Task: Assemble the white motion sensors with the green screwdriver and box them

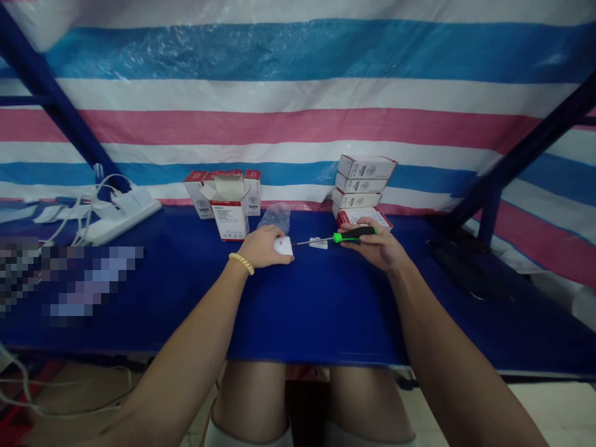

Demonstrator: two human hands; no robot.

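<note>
My left hand grips a small white plastic device just above the blue tabletop, thumb and fingers on its sides. In my right hand is a screwdriver with a black and green handle, held level. Its thin shaft points left, and the tip meets or nearly meets the device's right edge; contact is too small to make out. Behind the shaft lies a small white part on the table. A crumpled clear plastic bag sits just beyond my left hand.
An opened white and red box stands at back left with other boxes behind it. Stacked boxes rise behind my right hand. A white power strip with cables lies far left, a dark flat object at right. Striped sheeting hangs behind.
</note>
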